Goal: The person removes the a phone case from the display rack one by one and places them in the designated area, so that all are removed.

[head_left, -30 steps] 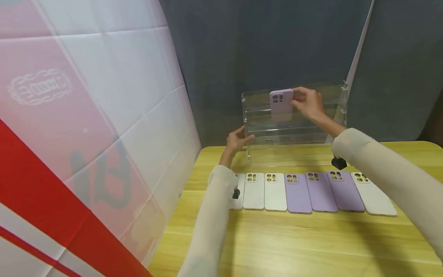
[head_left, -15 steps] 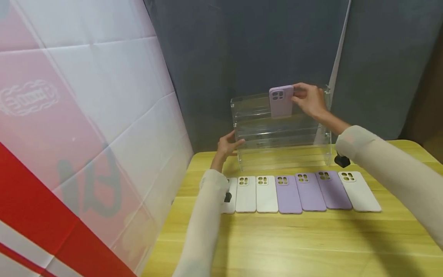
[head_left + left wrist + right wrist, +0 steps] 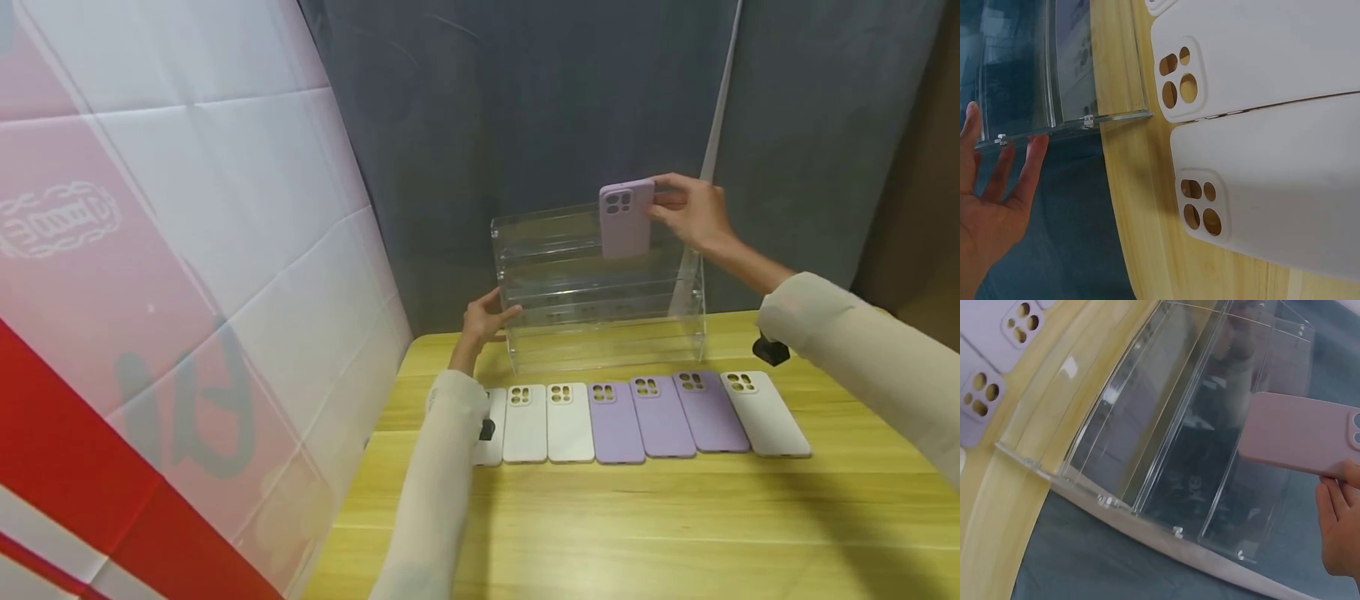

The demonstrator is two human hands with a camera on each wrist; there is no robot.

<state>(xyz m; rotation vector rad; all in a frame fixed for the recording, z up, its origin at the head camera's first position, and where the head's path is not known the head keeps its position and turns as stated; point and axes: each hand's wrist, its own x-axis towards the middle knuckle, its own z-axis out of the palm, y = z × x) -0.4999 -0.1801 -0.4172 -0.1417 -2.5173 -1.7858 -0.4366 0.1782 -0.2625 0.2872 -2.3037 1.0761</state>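
A clear acrylic tiered rack [image 3: 600, 292] [image 3: 1166, 444] stands at the back of the yellow wooden table [image 3: 637, 517]. My right hand [image 3: 693, 212] [image 3: 1341, 519] pinches a purple phone case [image 3: 626, 218] [image 3: 1300, 434] upright at the rack's top tier. With straight fingers my left hand [image 3: 486, 318] [image 3: 994, 187] touches the rack's left side wall [image 3: 1016, 75]. In front of the rack lies a row of several phone cases: white ones [image 3: 547, 421] [image 3: 1260, 62] at the left, purple ones [image 3: 660, 415] in the middle, one white [image 3: 765, 412] at the right.
A pink, white and red banner [image 3: 165, 292] leans along the left side. Dark grey cloth [image 3: 540, 108] hangs behind the rack. A small black object [image 3: 770, 350] sits on the table near my right sleeve.
My right hand has carried the purple case a little to the right along the top tier. The left hand stays on the rack's left side. The head view has shifted.
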